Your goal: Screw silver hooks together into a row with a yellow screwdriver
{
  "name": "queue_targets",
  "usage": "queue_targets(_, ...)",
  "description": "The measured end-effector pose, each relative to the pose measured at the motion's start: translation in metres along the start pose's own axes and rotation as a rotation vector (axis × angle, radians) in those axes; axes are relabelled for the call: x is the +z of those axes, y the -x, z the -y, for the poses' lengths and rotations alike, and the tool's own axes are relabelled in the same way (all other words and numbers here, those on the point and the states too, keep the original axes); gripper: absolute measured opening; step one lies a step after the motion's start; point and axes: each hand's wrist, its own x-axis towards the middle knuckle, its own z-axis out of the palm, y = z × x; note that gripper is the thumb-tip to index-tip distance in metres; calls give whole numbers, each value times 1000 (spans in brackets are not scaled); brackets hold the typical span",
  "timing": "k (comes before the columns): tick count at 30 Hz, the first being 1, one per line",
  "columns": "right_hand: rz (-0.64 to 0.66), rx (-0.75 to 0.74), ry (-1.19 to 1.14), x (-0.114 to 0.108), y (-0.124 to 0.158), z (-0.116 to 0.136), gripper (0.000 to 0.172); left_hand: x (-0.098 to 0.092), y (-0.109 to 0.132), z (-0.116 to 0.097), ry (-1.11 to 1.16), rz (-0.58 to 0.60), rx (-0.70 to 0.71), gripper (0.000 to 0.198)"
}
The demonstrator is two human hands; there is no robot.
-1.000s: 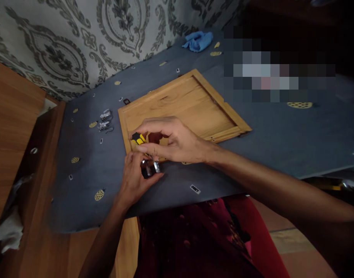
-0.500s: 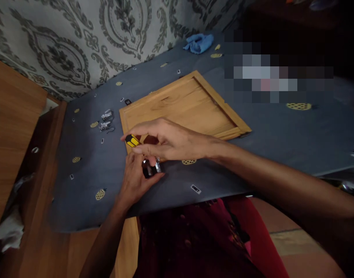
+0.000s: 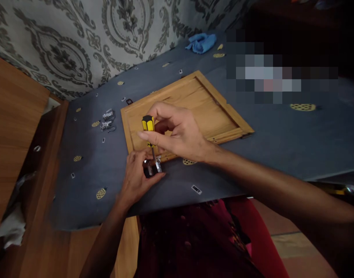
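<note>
My right hand is closed round a yellow and black screwdriver, thumb and fingers on its handle. The screwdriver stands nearly upright, its shaft pointing down at a shiny metal hinge. Whether the tip touches the hinge, I cannot tell. With thumb and fingers curled about it, my left hand grips this hinge at the near edge of a wooden cabinet door. The door lies flat on the table, partly covered by my right hand. Small dark holes dot its near edge.
Loose metal hinges lie on the blue-grey tablecloth, left of the door. A small dark piece sits by the door's far left edge. Near the patterned wall rests a crumpled blue cloth. A wooden cabinet stands at left.
My right hand has risen and turned slightly, bringing the screwdriver from a slant to nearly upright and revealing its shaft. My left hand stays in place on the hinge.
</note>
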Motion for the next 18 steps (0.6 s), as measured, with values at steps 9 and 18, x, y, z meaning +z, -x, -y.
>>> queue_targets(9, 48, 26, 91, -4, 5, -15, 37, 0, 0, -1, -5, -5, 17, 59)
queue_targets(18, 81, 39, 4, -3, 5, -16, 34, -1, 0, 0, 0, 1, 34, 53)
